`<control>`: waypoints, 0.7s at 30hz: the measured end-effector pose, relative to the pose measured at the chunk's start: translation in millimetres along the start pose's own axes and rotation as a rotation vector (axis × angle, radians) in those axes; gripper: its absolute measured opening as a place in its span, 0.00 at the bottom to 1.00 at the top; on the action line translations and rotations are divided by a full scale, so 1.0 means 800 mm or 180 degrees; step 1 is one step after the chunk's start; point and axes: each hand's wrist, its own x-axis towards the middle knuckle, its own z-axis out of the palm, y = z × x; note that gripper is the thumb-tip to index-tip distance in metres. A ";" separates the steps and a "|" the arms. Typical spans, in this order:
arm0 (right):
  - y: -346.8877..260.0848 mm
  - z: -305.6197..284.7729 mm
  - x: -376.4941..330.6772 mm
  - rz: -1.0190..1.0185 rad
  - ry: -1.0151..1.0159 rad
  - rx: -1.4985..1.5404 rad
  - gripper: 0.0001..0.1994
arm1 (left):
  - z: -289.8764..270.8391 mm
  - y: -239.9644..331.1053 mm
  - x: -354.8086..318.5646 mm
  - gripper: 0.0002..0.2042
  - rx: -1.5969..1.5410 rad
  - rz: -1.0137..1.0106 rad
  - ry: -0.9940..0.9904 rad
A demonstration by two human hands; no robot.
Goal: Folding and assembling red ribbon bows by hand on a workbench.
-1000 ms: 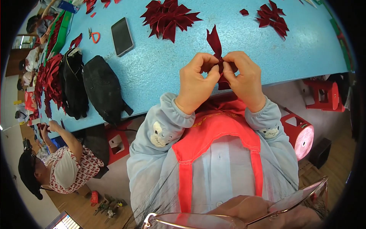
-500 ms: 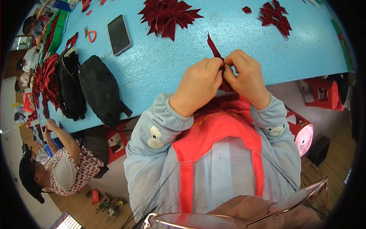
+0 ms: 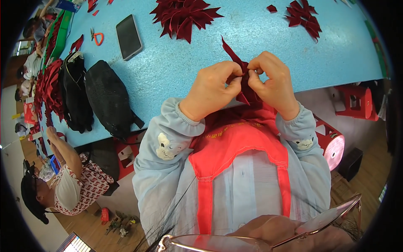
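Between my two hands is a dark red fabric piece point(image 3: 244, 90) with pointed ends, held up near the table's front edge. My left hand point(image 3: 217, 84) pinches it from the left, thumb and index finger pressed together. From the other side my right hand point(image 3: 270, 80) pinches it too, thumb against fingertips. One pointed end rises above the hands and another hangs below them. Beyond them on the blue table point(image 3: 168, 75) lies a large heap of dark red pointed fabric pieces point(image 3: 184, 19). A smaller cluster of such fabric pieces point(image 3: 303, 19) is at the far right.
A black phone point(image 3: 129, 37) and small orange-handled snips point(image 3: 98, 38) lie to the left. Two black pouches, one of them mesh point(image 3: 109, 96), sit near the left front edge. Farther left, a co-worker point(image 3: 69, 176) sits by more red fabric point(image 3: 51, 90). Red stools point(image 3: 357, 103) stand at the right.
My left hand has shifted slightly left and its fingers curl more openly. The fabric's upper end leans farther left, and more of the piece shows between my hands.
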 end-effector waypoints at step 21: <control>0.025 -0.036 0.000 0.0368 -0.0889 0.2160 0.18 | -0.003 -0.024 -0.009 0.13 -0.4680 -0.2628 -0.0445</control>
